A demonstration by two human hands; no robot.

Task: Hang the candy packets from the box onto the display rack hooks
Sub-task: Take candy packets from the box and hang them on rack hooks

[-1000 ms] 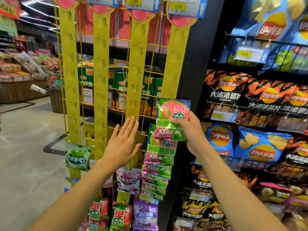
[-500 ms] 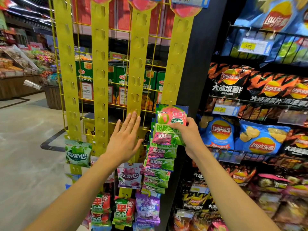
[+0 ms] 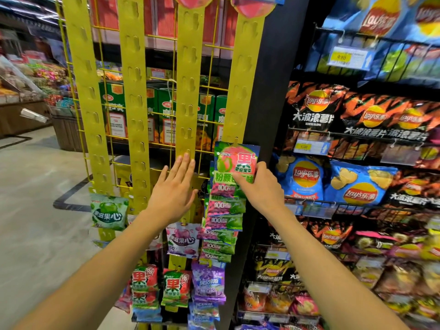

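Observation:
My right hand (image 3: 259, 186) pinches a pink-and-green candy packet (image 3: 234, 163) by its right edge, its top lying against a hook tab of the rightmost yellow display strip (image 3: 240, 91). Several matching packets (image 3: 225, 210) hang stacked below it on that strip. My left hand (image 3: 172, 191) is flat with straight fingers, held up against the third yellow strip (image 3: 189, 91) and holding nothing. A pale green packet (image 3: 109, 211) hangs on the leftmost strip, and purple, red and green packets (image 3: 183, 239) hang lower down. The box is out of view.
The four yellow strips hang on a yellow wire grid (image 3: 162, 79). A black shelf post (image 3: 278, 91) stands right of them. Wire shelves of crisp bags (image 3: 357, 182) fill the right side. An open aisle floor (image 3: 31, 198) lies to the left.
The view has shifted, so the rack sits a little lower and closer. My right hand holds the packet at the strip, with its top now meeting a hook tab. My left hand stays flat.

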